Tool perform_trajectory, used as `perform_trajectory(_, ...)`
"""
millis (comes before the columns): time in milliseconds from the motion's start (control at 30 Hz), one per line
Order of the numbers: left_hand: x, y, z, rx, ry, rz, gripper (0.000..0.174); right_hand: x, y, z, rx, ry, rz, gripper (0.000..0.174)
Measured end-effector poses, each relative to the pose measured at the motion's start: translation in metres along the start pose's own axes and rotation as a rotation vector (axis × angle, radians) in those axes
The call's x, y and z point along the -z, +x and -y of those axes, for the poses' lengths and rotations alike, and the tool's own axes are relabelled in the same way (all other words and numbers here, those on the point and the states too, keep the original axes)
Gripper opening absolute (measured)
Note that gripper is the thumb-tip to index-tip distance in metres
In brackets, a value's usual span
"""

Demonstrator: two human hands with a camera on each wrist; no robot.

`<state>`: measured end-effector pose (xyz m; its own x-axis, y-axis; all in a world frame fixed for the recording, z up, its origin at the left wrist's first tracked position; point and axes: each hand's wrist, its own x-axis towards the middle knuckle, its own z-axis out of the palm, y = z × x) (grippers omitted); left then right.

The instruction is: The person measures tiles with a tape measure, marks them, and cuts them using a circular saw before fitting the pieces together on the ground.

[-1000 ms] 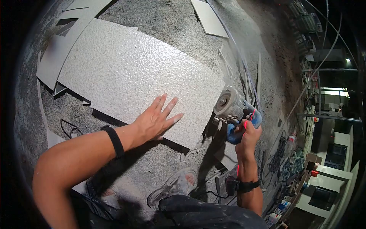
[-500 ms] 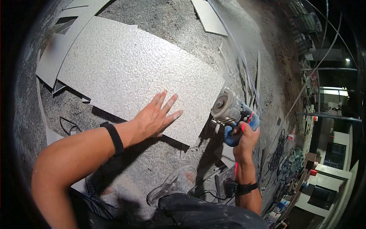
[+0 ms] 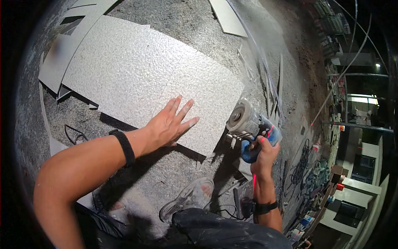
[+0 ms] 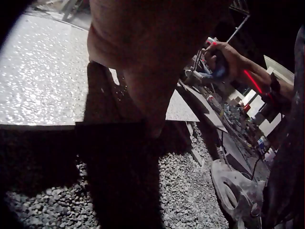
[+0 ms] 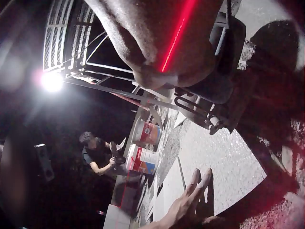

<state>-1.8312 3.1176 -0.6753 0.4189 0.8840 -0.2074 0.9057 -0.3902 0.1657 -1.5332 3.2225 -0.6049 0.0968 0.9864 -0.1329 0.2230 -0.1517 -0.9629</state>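
Observation:
A large pale speckled slab [image 3: 124, 62] lies over gravel, with a thin line across its surface. My left hand [image 3: 168, 124] rests on it near the lower edge, fingers spread; its thumb side faces the tool. My right hand [image 3: 265, 153] grips the blue handle of a power cutter [image 3: 244, 118], whose round disc [image 3: 236, 116] is at the slab's right edge; whether they touch I cannot tell. In the right wrist view the cutter's metal base [image 5: 207, 117] stands over the slab [image 5: 224, 162], with the left hand [image 5: 186, 205] beyond.
Another pale piece [image 3: 228, 18] lies at the top, and narrow offcuts [image 3: 271, 89] lie right of the cutter. A dusty shoe [image 3: 188, 199] is below the slab. Printed buckets [image 5: 143, 160] and a crouching person [image 5: 97, 155] appear in the right wrist view.
My right hand and the cutter have moved slightly down and left, along the slab's right edge. My left hand has stayed nearly in place on the slab.

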Motion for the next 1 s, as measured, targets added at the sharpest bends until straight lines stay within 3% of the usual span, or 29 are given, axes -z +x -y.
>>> perform_trajectory(300, -0.004, 0.001, 0.001, -0.005, -0.014, -0.01, 0.103, 0.002, -0.016, 0.004, -0.014, -0.025, -0.026, 0.016)
perform_trajectory(1000, -0.003, 0.001, 0.0, 0.005, -0.019, 0.015, 0.105, 0.01, -0.043, 0.007, -0.103, 0.023, 0.024, 0.02)
